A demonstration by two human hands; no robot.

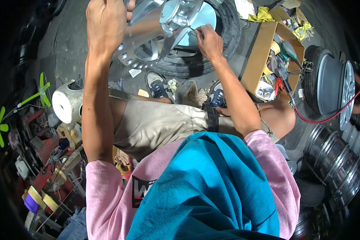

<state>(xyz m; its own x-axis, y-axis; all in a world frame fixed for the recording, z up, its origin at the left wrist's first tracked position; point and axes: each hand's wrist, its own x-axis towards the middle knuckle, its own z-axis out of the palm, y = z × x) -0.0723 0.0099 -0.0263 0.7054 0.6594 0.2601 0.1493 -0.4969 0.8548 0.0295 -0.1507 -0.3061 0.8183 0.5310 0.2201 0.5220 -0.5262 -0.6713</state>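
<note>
A polished silver wheel face (142,38) with spoke openings and a row of holes leans tilted in front of me. My left hand (108,26) is closed at its left edge, fingers curled over and partly cut off by the upper border. Near the hub, my right hand (209,41) pinches a thin dark rod (191,29) whose tip points at the wheel's centre; its exact kind is too small to tell. Behind and under the wheel lies a black tire (230,38) with a light blue round surface (206,20) inside it.
A cardboard box (257,56) of tools, including an air gun (281,68), stands right. A red hose (322,121) runs past a wheel with tire (314,76) and stacked silver rims (328,150). Left are a white cylinder (64,105) and green fan blades (44,90).
</note>
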